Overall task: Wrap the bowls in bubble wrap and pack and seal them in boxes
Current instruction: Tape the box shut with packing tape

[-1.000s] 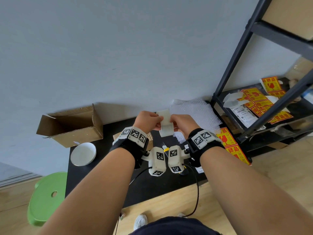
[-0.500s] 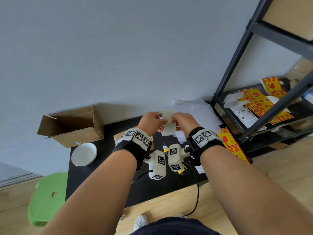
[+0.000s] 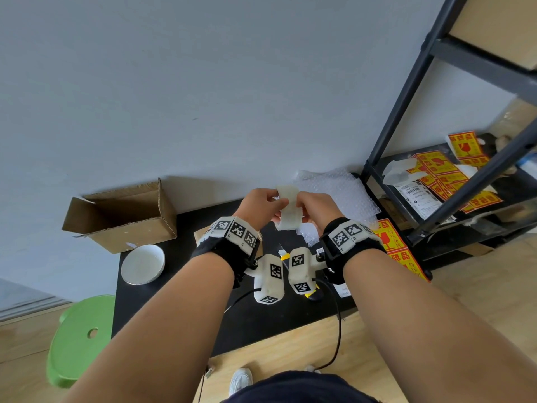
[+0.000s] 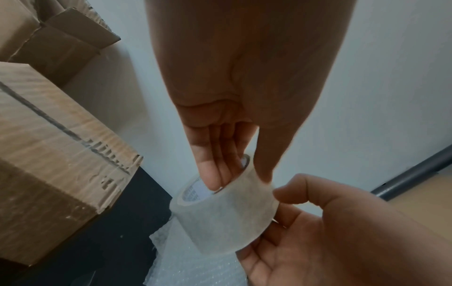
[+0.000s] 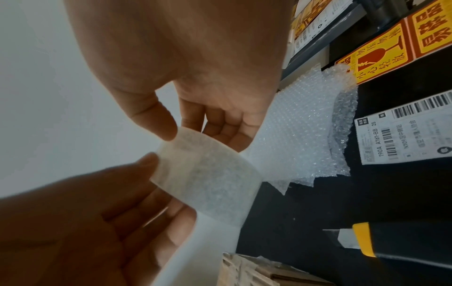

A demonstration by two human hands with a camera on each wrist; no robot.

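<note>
A roll of clear tape point(image 3: 287, 212) is held up in the air over the black table point(image 3: 180, 301) by both hands. My left hand point(image 3: 270, 203) has its fingers in the roll's core and its thumb on the outside, as the left wrist view shows on the tape roll point(image 4: 225, 212). My right hand point(image 3: 303, 206) cups the roll from the other side, thumb on its outer layer point(image 5: 208, 178). A white bowl point(image 3: 142, 264) lies bare on the table's left end, beside an open cardboard box point(image 3: 122, 216). Bubble wrap point(image 3: 334, 193) lies behind the hands.
A closed taped box point(image 4: 49, 154) stands under my left wrist. A yellow-and-black utility knife point(image 5: 391, 245) and a shipping label point(image 5: 403, 131) lie on the table at right. A black shelf point(image 3: 406, 117) with yellow fragile stickers stands right; a green stool point(image 3: 81, 338) stands left.
Both hands keep hold of the tape roll at about the same spot. The fingers have shifted slightly on the roll.
</note>
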